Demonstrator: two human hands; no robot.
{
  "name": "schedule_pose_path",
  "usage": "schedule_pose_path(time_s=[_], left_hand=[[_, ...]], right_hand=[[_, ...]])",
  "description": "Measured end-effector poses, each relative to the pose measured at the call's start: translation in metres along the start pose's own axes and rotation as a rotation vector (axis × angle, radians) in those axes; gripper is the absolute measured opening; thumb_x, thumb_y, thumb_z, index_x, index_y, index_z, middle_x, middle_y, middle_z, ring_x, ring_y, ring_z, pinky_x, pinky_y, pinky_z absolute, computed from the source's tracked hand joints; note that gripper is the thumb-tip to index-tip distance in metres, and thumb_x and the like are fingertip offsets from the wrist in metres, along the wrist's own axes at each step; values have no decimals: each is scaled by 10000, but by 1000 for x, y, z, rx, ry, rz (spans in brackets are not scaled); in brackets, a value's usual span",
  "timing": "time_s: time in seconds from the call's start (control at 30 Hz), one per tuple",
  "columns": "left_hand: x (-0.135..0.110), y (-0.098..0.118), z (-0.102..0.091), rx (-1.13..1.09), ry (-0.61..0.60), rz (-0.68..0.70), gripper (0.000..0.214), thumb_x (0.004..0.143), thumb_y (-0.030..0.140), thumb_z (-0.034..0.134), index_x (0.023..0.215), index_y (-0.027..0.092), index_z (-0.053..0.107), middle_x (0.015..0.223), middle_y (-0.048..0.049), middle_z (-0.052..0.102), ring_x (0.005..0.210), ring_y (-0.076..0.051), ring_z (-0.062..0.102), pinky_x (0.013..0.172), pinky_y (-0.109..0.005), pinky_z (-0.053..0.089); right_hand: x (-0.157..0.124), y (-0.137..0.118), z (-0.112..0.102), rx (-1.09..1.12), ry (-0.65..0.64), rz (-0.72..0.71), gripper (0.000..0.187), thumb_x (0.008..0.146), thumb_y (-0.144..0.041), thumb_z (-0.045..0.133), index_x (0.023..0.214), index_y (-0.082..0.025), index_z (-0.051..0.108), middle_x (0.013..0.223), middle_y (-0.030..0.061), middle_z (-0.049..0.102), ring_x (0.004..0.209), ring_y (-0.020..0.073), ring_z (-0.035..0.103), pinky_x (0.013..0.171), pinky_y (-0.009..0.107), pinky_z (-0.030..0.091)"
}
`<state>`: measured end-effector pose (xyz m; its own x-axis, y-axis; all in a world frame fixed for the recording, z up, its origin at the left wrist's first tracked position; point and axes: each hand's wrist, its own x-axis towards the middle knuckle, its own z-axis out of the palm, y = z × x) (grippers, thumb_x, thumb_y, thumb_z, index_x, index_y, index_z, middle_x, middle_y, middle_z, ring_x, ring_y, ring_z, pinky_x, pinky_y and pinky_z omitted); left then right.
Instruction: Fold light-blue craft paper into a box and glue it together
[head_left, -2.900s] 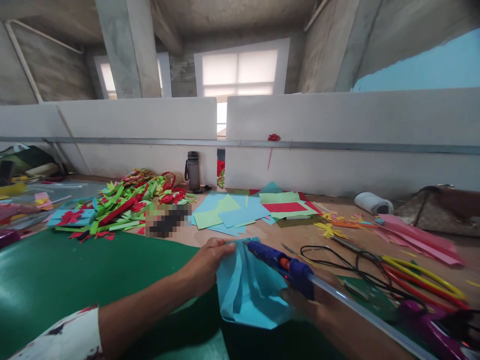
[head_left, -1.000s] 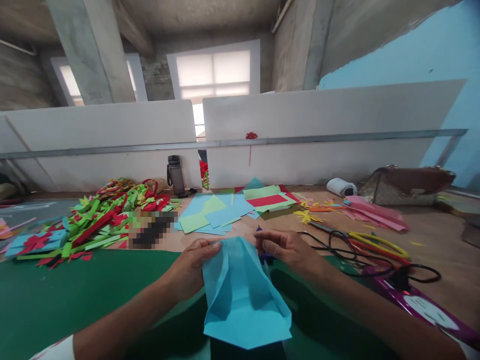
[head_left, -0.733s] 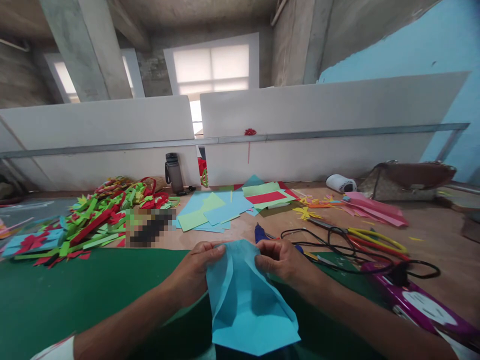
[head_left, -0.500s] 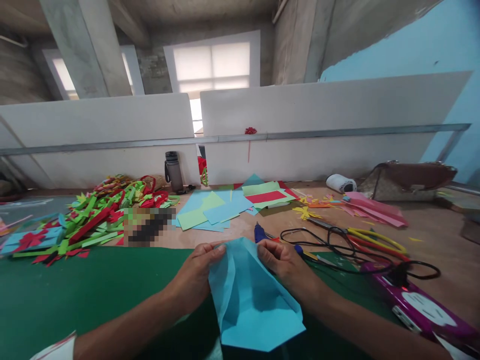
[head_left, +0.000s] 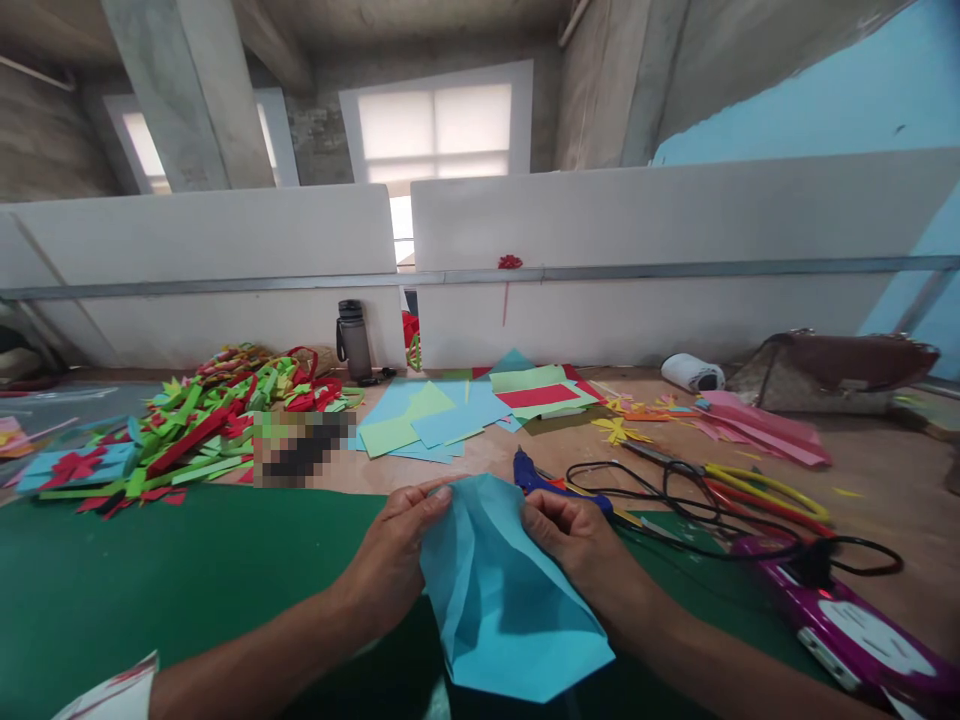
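A folded piece of light blue paper (head_left: 517, 610) is held up between my two hands, over a green mat (head_left: 225, 580). My left hand (head_left: 409, 535) pinches its upper left edge, thumb on the near side. At the upper right edge, my right hand (head_left: 566, 525) grips the paper between thumb and fingers. Creases run down the sheet, and its lower part spreads out toward me. Just behind my right hand lies a blue glue gun (head_left: 536, 476), partly covered by that hand.
Left stands a heap of green and red paper strips (head_left: 225, 410); a dark bottle (head_left: 352, 345) is behind it. Coloured sheets (head_left: 450, 415) lie ahead. On the right are scissors (head_left: 765, 490), a black cable (head_left: 675, 490), a purple power strip (head_left: 855, 620), pink paper (head_left: 765, 425) and a handbag (head_left: 825, 370).
My right hand has shifted slightly down and right along the paper's edge, uncovering more of the glue gun. The paper's left side is creased a little differently. The camera view has turned slightly left.
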<state>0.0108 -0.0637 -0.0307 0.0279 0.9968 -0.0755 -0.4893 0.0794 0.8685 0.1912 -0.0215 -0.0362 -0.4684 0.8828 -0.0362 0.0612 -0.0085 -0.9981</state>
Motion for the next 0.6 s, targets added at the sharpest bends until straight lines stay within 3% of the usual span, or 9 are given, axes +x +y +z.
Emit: schedule_pose_path(time_s=[0.2, 0.6], left_hand=[[-2, 0, 4, -22, 42, -23, 271, 680, 296, 717, 865, 117, 636, 673, -48, 677, 580, -156, 623, 573, -247, 470], [-4, -8, 7, -83, -21, -69, 248, 658, 306, 748, 820, 133, 675, 674, -35, 683, 576, -137, 612, 581, -227, 475]], right_hand=[[1, -5, 0, -85, 23, -4, 469, 639, -618, 629, 668, -162, 522, 580, -37, 477, 518, 93, 424, 476, 224, 343], [3, -13, 2, -257, 88, -199, 356, 727, -517, 591, 702, -166, 544, 637, -5, 531, 578, 120, 478, 514, 232, 392]])
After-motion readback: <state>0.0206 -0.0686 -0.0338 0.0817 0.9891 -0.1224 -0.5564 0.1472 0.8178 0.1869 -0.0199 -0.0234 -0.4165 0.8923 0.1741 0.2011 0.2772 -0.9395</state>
